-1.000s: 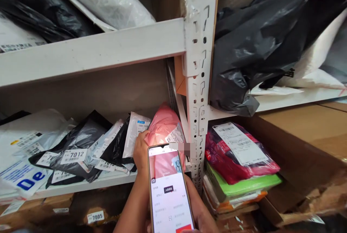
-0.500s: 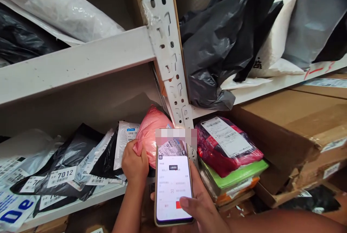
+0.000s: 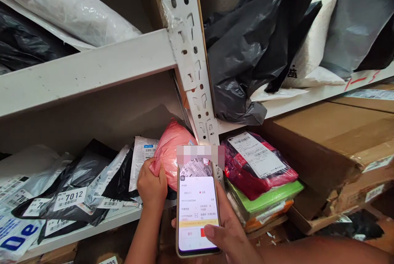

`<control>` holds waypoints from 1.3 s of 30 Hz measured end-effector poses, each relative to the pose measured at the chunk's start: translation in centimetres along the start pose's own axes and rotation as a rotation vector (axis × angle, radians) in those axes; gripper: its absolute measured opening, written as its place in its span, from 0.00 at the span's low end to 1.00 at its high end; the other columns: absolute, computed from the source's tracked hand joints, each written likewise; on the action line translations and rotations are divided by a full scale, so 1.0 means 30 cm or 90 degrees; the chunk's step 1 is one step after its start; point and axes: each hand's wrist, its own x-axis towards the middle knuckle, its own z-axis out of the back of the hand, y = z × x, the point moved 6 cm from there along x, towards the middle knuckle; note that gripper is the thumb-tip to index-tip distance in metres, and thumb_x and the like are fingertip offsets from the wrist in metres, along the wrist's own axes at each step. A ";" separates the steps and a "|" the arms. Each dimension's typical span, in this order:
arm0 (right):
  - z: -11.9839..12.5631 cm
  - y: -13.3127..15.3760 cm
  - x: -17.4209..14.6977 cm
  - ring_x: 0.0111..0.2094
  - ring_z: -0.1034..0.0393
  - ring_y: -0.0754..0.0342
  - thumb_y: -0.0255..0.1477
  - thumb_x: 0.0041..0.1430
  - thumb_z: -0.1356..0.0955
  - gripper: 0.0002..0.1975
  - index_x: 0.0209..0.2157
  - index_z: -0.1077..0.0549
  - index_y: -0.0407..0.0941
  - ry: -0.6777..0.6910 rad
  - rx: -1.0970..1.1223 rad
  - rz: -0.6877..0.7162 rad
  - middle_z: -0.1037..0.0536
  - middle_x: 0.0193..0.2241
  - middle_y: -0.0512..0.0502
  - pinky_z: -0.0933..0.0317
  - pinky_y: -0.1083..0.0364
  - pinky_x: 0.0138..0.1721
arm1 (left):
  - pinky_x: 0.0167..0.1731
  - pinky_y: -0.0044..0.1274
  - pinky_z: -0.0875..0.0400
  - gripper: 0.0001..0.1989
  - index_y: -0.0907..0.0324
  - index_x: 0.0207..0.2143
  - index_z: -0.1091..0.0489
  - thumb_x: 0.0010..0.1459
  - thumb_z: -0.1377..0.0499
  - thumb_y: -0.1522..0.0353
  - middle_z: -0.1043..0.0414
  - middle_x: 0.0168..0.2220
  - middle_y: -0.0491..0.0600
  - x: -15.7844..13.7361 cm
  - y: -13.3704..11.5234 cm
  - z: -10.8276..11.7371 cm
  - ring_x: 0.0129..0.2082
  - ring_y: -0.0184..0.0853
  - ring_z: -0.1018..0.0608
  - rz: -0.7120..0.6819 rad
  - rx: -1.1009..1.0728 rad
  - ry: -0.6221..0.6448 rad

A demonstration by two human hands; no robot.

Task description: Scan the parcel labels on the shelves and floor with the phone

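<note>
My left hand is closed on the edge of a pink plastic parcel bag, which rests at the right end of the lower shelf against the upright post. In front of the parcel, my right hand holds a smartphone upright, its thumb over a red button on the lit screen. The phone shows a camera picture of a label above a white form with Chinese text. Part of the phone's top is blurred out. A white parcel with a label lies just left of the pink one.
Black and grey labelled parcels crowd the lower left shelf. A perforated white post divides the racks. Right of it are a red wrapped parcel on a green packet, cardboard boxes and a large black bag above.
The phone screen's form has filled with text, a yellow band has appeared, and the dark pop-up is gone. Both hands stay almost in place.
</note>
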 end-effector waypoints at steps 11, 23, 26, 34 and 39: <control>-0.019 -0.001 -0.010 0.38 0.23 0.46 0.38 0.43 0.22 0.62 0.62 0.71 0.47 -0.056 -0.131 -0.025 0.20 0.39 0.38 0.29 0.58 0.24 | 0.34 0.29 0.32 0.10 0.59 0.36 0.35 0.55 0.50 0.64 0.26 0.32 0.53 0.001 0.003 0.001 0.34 0.43 0.24 -0.002 -0.022 -0.003; -0.017 -0.005 -0.012 0.33 0.23 0.49 0.37 0.42 0.22 0.65 0.62 0.74 0.48 -0.053 -0.117 -0.028 0.20 0.35 0.42 0.29 0.59 0.24 | 0.36 0.30 0.32 0.09 0.58 0.36 0.36 0.55 0.50 0.64 0.26 0.32 0.53 -0.001 0.006 -0.001 0.35 0.43 0.24 0.017 -0.025 0.008; -0.015 -0.008 -0.012 0.34 0.23 0.49 0.38 0.42 0.21 0.63 0.62 0.72 0.48 -0.056 -0.125 -0.028 0.20 0.36 0.41 0.29 0.59 0.24 | 0.35 0.30 0.32 0.09 0.58 0.36 0.36 0.56 0.50 0.64 0.26 0.32 0.53 -0.002 0.005 0.001 0.34 0.43 0.24 0.012 -0.028 0.003; 0.003 -0.018 -0.013 0.46 0.26 0.39 0.37 0.43 0.22 0.62 0.63 0.70 0.49 -0.070 -0.123 -0.006 0.23 0.46 0.33 0.28 0.55 0.24 | 0.35 0.30 0.32 0.09 0.58 0.36 0.35 0.56 0.50 0.63 0.26 0.31 0.53 -0.001 0.001 0.001 0.34 0.42 0.24 0.008 -0.031 -0.005; 0.000 -0.023 -0.018 0.45 0.26 0.40 0.37 0.44 0.22 0.62 0.63 0.72 0.47 -0.061 -0.132 -0.022 0.21 0.43 0.34 0.29 0.57 0.25 | 0.35 0.30 0.32 0.09 0.58 0.36 0.36 0.56 0.50 0.63 0.26 0.32 0.54 -0.001 0.000 0.001 0.34 0.43 0.24 0.000 -0.031 -0.006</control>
